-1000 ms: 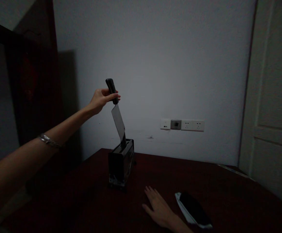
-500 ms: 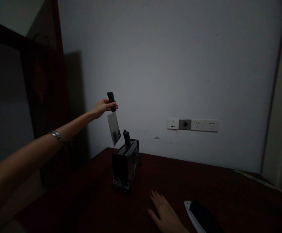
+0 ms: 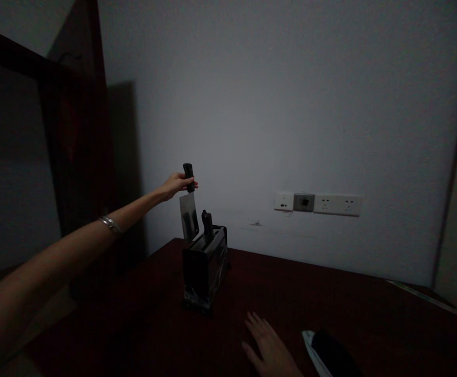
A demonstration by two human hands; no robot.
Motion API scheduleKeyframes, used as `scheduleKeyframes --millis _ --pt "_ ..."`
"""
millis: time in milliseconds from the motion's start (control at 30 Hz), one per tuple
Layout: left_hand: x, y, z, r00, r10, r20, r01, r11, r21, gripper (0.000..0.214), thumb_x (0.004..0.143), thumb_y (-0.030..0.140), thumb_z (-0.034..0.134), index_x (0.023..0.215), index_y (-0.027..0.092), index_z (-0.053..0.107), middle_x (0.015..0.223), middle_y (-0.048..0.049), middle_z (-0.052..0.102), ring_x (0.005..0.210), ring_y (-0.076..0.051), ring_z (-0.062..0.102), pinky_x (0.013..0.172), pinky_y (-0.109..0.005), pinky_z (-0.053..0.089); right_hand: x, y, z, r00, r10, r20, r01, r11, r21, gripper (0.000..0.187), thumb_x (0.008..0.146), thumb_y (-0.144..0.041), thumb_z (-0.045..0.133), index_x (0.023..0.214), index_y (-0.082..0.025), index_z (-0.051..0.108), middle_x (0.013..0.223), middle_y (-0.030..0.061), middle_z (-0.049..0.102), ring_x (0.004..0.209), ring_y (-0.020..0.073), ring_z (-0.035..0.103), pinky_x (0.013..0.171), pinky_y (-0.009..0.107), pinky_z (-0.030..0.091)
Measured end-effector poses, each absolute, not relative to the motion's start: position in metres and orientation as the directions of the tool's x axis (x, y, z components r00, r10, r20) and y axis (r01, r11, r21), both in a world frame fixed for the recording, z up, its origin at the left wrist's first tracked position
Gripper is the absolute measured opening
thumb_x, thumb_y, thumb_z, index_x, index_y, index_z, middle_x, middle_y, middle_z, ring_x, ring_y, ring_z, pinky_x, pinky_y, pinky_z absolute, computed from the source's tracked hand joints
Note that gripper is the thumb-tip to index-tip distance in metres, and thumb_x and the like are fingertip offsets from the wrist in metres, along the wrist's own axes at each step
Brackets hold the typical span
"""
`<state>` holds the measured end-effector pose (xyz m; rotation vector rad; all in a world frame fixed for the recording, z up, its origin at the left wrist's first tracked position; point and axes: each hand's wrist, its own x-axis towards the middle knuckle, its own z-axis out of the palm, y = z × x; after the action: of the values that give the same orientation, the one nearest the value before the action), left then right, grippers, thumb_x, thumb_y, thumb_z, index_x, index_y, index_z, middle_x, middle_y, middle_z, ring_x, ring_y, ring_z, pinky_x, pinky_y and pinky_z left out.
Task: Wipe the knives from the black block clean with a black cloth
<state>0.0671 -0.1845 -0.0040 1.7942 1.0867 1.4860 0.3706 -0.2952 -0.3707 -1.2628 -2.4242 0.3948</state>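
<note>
My left hand grips the black handle of a cleaver, whose broad blade hangs downward. The blade's lower end is at the top left of a dark knife block; whether the tip has entered a slot I cannot tell. Black handles of other knives stand up from the block's top. My right hand lies palm down with fingers stretched on the dark red table, in front and to the right of the block, holding nothing.
Right of my right hand lies a dark object with a pale edge, perhaps an iron. Wall sockets sit on the wall behind the table. A dark door frame stands at the left.
My left hand has lowered the cleaver and shifted it slightly right, bringing the blade down to the knife block's top. The right hand has stayed flat on the table.
</note>
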Motion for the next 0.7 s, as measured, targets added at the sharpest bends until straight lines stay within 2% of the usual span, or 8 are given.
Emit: scheduleKeyframes --millis 433,700 --pt "0.074 -0.168 -0.008 0.078 0.875 0.477 0.227 -0.481 0.847 0.017 0.071 0.020 0.065 0.082 0.010 0.059 0.079 -0.0114 0.068 0.075 -0.019 0.064 0.079 -0.035 0.047 0.370 -0.293 -0.366 -0.541 0.819 0.194 0.707 0.567 -0.423 0.063 0.084 -0.053 0.033 0.128 -0.009 0.044 0.138 0.0144 0.033 0.128 0.0295 0.029 0.106 0.047 0.025" --pt "0.079 -0.160 -0.012 0.084 0.881 0.465 0.212 -0.472 0.856 0.015 0.070 0.019 0.066 0.079 0.009 0.061 0.078 -0.0135 0.068 0.073 -0.019 0.064 0.076 -0.034 0.047 0.372 -0.291 -0.370 -0.538 0.813 0.221 0.687 0.575 -0.444 0.060 0.084 -0.053 0.035 0.128 -0.013 0.046 0.137 0.0127 0.035 0.128 0.0294 0.030 0.105 0.047 0.026"
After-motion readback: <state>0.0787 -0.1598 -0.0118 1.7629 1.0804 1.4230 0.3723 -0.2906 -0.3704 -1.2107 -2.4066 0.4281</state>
